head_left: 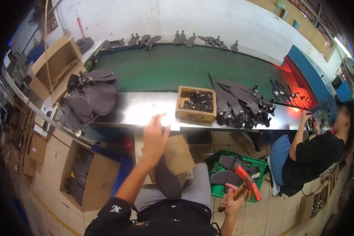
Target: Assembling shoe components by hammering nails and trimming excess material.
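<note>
A: Left hand (155,137) open, empty, reaching over the steel ledge (145,110); dark piece (167,179) loose on lap.

B: Right hand (232,200) clenched on hammer (246,185); piece may slide off, unheld.

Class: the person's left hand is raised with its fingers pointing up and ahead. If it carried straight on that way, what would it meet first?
Probably the shiny metal table edge just beyond the left hand; depth is uncertain.
</note>
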The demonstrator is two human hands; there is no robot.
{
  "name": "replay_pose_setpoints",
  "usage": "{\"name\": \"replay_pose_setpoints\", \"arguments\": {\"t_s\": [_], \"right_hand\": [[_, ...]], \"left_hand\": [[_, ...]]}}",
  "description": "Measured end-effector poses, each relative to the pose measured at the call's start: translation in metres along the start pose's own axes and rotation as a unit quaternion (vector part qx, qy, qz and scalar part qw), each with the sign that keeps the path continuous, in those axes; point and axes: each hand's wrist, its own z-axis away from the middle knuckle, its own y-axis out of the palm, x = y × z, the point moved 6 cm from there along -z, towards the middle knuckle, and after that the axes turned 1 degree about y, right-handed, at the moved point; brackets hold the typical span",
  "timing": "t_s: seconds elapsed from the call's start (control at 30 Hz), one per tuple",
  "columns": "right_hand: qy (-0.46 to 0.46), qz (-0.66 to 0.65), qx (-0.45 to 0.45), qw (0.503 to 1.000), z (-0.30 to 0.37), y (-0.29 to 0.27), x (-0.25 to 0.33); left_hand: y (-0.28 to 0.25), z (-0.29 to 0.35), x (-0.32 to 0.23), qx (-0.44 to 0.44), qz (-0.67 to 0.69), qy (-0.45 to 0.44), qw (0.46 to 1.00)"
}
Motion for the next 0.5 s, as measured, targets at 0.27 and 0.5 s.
{"name": "replay_pose_setpoints", "arguments": {"t_s": [0.27,0.5], "right_hand": [[-0.013,-0.021,-0.002,1.000,-0.030,0.010,-0.005],[-0.035,-0.063,0.015,0.997,-0.051,0.025,-0.001]], "left_hand": [[0.165,-0.106,0.063,0.204,-0.237,0.163,0.936],[0.159,-0.107,0.059,0.211,-0.240,0.190,0.928]]}}
